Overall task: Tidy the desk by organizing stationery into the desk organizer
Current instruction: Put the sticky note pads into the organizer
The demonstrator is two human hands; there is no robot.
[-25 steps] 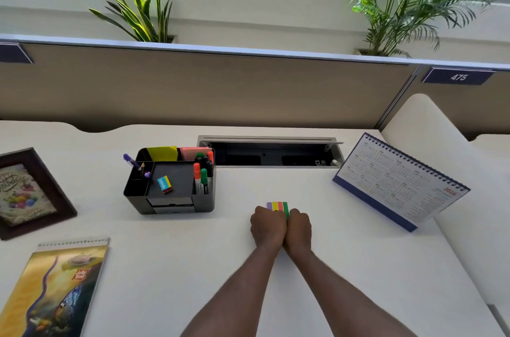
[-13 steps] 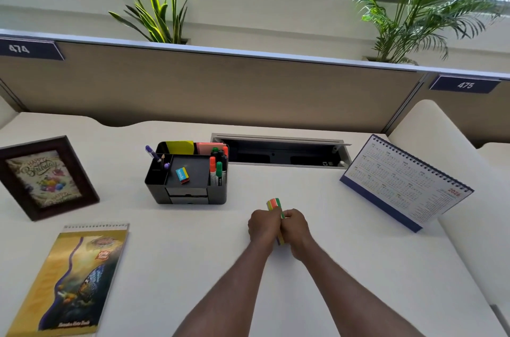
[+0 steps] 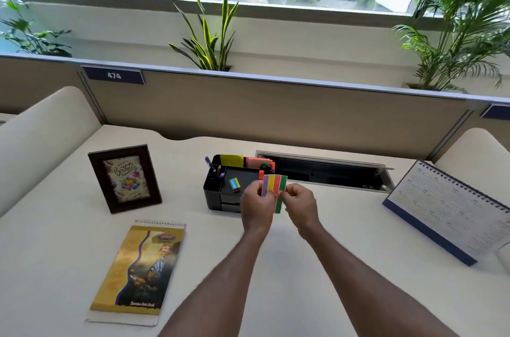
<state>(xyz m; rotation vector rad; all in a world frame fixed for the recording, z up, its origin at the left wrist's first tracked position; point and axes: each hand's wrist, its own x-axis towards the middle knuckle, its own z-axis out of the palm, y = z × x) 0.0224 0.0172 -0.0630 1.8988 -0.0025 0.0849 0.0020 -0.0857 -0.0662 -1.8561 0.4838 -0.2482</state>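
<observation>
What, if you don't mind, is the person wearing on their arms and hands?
Nothing that shows: the left forearm and right forearm are bare to the frame's edge, no sleeves or cuffs. The left hand and right hand are ungloved, and no watch, bracelet or ring is visible.

An office cubicle: numbered partition (image 3: 113,76); desk calendar (image 3: 447,207); desk (image 3: 276,267) cable tray (image 3: 325,171).

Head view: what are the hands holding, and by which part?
A pad of coloured sticky flags: the left hand grips its left edge, the right hand pinches its right edge.
</observation>
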